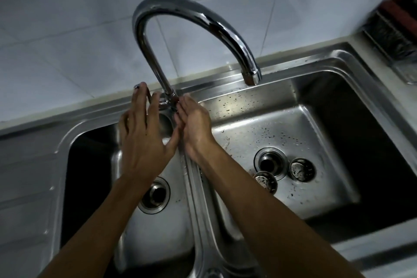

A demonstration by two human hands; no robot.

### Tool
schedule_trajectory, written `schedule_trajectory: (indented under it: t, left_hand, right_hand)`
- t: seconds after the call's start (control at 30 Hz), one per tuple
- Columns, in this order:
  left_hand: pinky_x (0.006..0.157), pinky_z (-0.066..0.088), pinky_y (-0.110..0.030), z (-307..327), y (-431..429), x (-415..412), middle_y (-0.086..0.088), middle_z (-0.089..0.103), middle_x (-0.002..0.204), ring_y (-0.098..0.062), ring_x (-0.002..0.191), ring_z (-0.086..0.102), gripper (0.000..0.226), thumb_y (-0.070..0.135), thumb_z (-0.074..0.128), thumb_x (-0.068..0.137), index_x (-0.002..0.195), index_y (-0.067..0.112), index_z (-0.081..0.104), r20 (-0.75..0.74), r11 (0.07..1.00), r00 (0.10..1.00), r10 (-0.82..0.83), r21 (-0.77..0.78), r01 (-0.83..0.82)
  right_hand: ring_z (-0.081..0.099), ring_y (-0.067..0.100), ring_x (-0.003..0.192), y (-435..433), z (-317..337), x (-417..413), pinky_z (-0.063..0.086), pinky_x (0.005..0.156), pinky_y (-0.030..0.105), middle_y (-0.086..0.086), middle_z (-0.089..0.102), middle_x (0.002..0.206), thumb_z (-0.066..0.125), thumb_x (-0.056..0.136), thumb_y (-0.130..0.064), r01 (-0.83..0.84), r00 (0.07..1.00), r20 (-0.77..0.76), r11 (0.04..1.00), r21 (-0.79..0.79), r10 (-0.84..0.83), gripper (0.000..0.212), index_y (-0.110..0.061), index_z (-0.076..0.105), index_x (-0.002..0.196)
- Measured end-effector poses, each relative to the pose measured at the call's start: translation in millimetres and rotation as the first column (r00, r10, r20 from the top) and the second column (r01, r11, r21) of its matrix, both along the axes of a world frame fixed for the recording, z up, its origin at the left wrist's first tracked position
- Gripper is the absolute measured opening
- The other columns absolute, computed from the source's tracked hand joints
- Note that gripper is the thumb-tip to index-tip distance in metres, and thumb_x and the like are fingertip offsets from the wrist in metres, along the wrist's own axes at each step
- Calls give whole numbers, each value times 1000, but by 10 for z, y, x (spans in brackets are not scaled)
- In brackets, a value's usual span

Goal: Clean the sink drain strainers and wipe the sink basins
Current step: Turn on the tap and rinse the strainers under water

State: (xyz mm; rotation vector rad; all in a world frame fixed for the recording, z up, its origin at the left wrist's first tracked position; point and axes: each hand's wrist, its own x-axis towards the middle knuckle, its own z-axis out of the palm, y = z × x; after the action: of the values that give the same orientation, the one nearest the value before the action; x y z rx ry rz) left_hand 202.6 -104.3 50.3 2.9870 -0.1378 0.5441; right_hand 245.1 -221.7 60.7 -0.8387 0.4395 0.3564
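Note:
A steel double sink has a left basin [90, 165] and a right basin [316, 133]. Both drains stand without strainers: the left drain [154, 195] and the right drain [270, 161]. Two round metal strainers lie on the right basin's floor beside its drain, one strainer [302, 169] to its right and the other strainer [265, 181] in front of it. My left hand [142, 142] is spread flat, its fingertips on the faucet lever [138, 87]. My right hand [194, 126] touches the faucet base [170, 97] with its fingertips. Neither hand holds anything.
The chrome gooseneck faucet [203, 18] arches over the divider [198, 198], with its spout above the right basin and no water running. Dark specks dot the right basin's back wall. A dish rack [394, 36] stands on the counter at the far right. White tiles cover the wall behind.

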Motion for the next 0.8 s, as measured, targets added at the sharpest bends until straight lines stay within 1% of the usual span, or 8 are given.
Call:
schedule_trajectory:
  t: [0.1,0.2,0.3,0.4,0.43,0.5,0.6,0.8]
  left_hand:
    - [118,22,-49,23,15,62,-8,8,172,-20,160,7,81,47,55,96,160,10,24,19,999,999,27,-48,-26]
    - [118,23,-52,80,34,217,-11,14,171,-24,159,12,74,41,54,98,159,9,27,-12,996,998,54,-76,-54]
    - [121,22,-57,157,47,361,-14,18,170,-28,158,14,74,38,58,99,159,9,26,-84,989,993,76,-122,-86]
    - [120,22,-54,163,-44,282,-15,24,167,-31,155,21,70,42,54,101,158,11,29,-56,979,996,71,-186,-81]
    - [119,22,-52,137,-120,191,-15,27,166,-31,154,25,70,45,53,101,158,12,30,-53,975,996,66,-210,-76]
    - [115,20,-44,30,-340,-53,-13,30,164,-31,150,31,70,48,55,100,157,15,32,-81,968,996,32,-247,-52]
    - [117,19,-43,-217,-665,-375,-11,25,166,-29,152,29,75,55,52,98,158,14,33,-194,971,979,-57,-239,9]
    - [117,23,-50,-540,-972,-531,-16,27,164,-31,151,30,77,65,43,95,155,17,38,-260,980,965,-33,-199,-20]
  right_hand:
    - [59,20,119,-11,48,-28,52,99,31,2,68,116,47,106,-19,3,1000,14,1000,11,-4,28,-25,67,88]
    - [59,9,112,-43,69,-34,58,80,21,0,68,113,43,107,-14,15,998,54,994,104,-21,29,-22,66,91]
    - [64,7,112,-66,12,-53,55,87,22,-3,74,110,43,106,-15,21,997,65,991,134,-30,24,-20,65,99]
    - [63,8,117,-254,-147,-224,49,104,31,-4,69,129,46,106,-33,-100,974,171,963,-251,146,33,-20,59,134]
    - [63,8,113,-402,-241,-335,51,101,29,-1,67,132,48,105,-39,-150,942,194,860,-487,274,40,-23,55,140]
    - [67,11,102,-809,-460,-611,57,90,33,1,72,120,52,101,-45,-173,811,94,390,-904,578,38,-25,61,132]
    - [56,26,122,-1447,-759,-1011,55,92,43,4,60,131,61,91,-53,-123,662,-310,-309,-943,683,52,-23,53,132]
    - [41,39,131,-2002,-1230,-1136,44,102,47,17,35,149,79,72,-56,-187,511,-626,-635,-750,589,113,-17,14,156]
